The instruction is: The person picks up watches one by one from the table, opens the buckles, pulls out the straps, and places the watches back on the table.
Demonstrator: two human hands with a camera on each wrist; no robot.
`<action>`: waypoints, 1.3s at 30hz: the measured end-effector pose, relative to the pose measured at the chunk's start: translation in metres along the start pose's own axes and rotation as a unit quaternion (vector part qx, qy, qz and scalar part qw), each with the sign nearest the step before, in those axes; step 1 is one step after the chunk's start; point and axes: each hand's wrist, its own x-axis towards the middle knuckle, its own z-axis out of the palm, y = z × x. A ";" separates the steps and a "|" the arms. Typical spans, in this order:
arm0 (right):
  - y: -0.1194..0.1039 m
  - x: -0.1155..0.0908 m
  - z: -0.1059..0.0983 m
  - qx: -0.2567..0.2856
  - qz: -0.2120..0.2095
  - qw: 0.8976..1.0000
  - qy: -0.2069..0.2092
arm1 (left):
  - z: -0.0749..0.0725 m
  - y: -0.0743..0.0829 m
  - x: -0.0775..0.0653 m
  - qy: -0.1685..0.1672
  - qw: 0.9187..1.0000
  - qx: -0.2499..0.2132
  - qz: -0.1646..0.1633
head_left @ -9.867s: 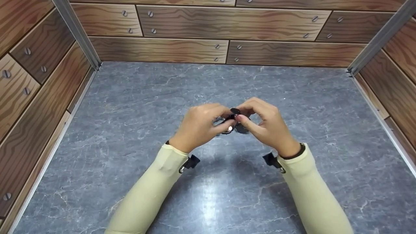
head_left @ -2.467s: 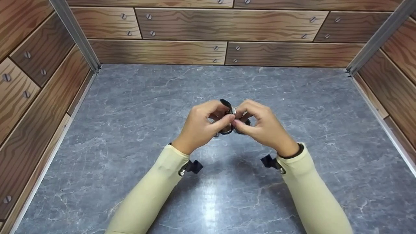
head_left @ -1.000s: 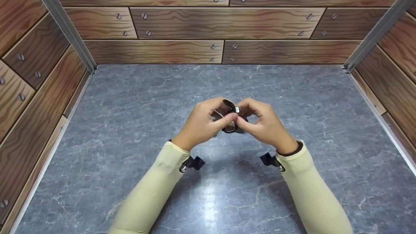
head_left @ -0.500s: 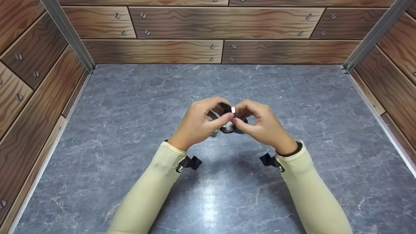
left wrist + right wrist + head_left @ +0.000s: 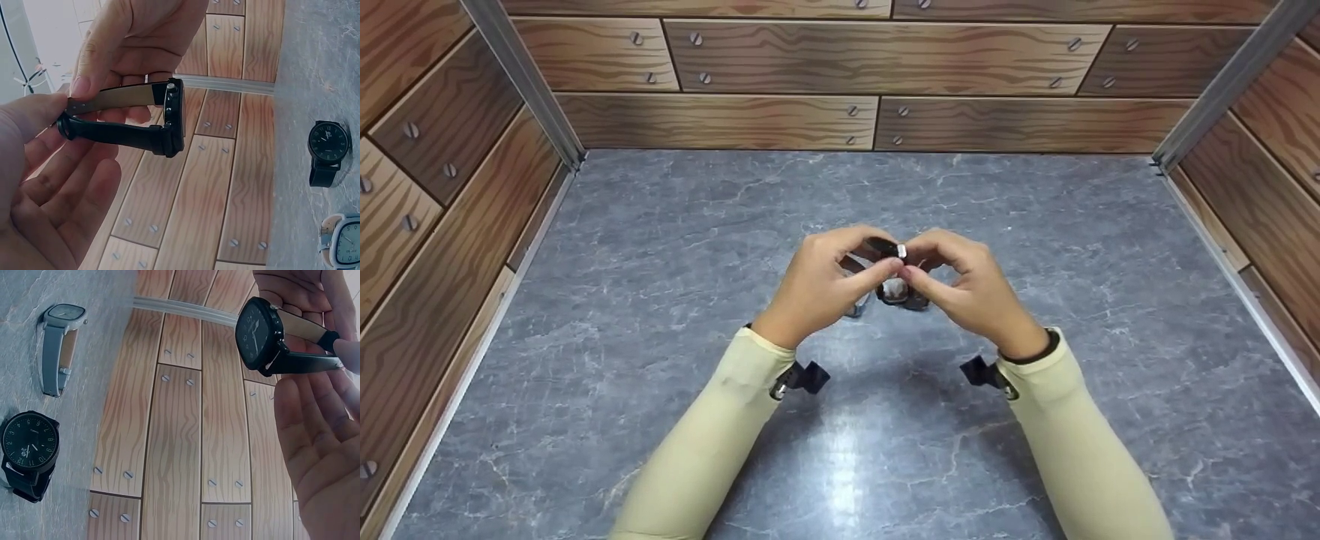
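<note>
A black wristwatch [image 5: 175, 118] with a squarish dial and tan strap lining hangs above the table between both hands. My left hand [image 5: 832, 281] pinches its strap between thumb and fingers. From the other side my right hand [image 5: 971, 281] pinches the strap ends, its thumb tip against the left thumb. The two strap halves come together at the fingertips; whether they are fastened I cannot tell. A small shiny piece, seemingly the buckle [image 5: 901, 252], shows between the fingers in the head view. In the right wrist view the watch dial [image 5: 256, 333] faces away from the palms.
Beneath the hands on the grey marbled table [image 5: 697, 225] lie a round black watch [image 5: 31, 444] and a grey-strapped square watch [image 5: 56, 349]. Wood-patterned walls [image 5: 780, 56] stand at the back and both sides. A small black camera [image 5: 814, 376] juts from each wrist.
Since the earliest frame, the strap has turned in my fingers and the shiny piece has come into view. Over the last second the watch case has tilted slightly; the hands stay nearly in place.
</note>
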 end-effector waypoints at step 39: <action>-0.001 0.000 0.001 0.021 0.007 0.999 0.037 | 0.000 0.000 -0.001 0.024 1.000 -0.004 0.010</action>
